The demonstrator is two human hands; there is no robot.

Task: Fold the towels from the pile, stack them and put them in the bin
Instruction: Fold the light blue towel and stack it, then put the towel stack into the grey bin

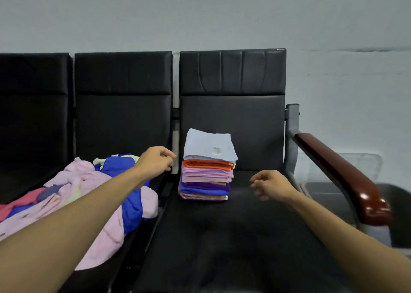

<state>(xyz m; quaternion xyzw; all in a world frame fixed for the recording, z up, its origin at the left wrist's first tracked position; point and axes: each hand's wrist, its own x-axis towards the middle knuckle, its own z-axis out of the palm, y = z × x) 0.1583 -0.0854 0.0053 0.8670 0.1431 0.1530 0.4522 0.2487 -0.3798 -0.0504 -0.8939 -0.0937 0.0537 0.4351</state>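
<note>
folded towel stack on black seat; unfolded pile left; left hand, right hand flank stack, fingers loose, holding nothing

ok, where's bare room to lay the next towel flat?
The right seat is bare in front of the stack and on its right, up to the armrest. The middle seat is crowded: the loose pile covers most of its cushion.
</note>
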